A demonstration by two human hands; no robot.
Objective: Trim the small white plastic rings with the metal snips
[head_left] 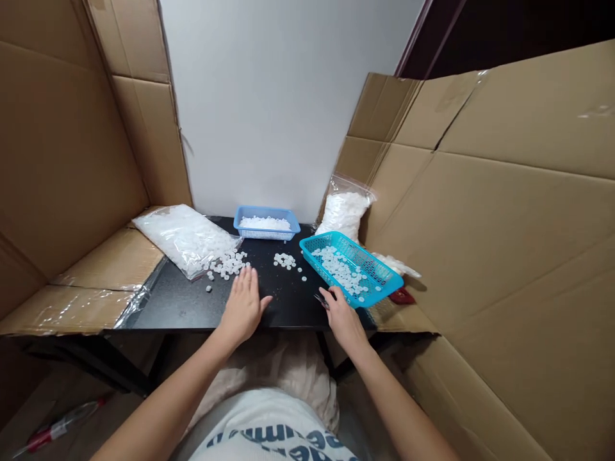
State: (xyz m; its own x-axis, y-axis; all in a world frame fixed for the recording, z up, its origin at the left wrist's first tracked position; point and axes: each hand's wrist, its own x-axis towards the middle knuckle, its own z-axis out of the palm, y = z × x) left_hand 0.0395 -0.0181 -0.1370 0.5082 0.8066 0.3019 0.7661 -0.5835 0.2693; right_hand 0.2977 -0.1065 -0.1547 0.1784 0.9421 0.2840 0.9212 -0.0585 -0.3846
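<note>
My left hand (pixel 244 307) is open, its fingers stretched out and held together with the thumb apart. The fingertips reach the near edge of a loose pile of small white round plastic pieces (pixel 229 262). My right hand (pixel 343 314) is closed on a small dark pointed tool (pixel 321 298), mostly hidden by the fingers. Just beyond it is a turquoise basket (pixel 384 275), holding many white ring-like pieces (pixel 341 267). Between the two piles lies a small cluster of white rings (pixel 285 260), with a few single ones nearby.
A clear bag (pixel 182 234) of white pieces lies at the left. A blue basket (pixel 266 234) with small white pieces stands at the back. A filled zip bag (pixel 342 211) leans at the right. Cardboard walls (pixel 504 211) flank the black table (pixel 187 307); a bottle (pixel 62 426) lies below.
</note>
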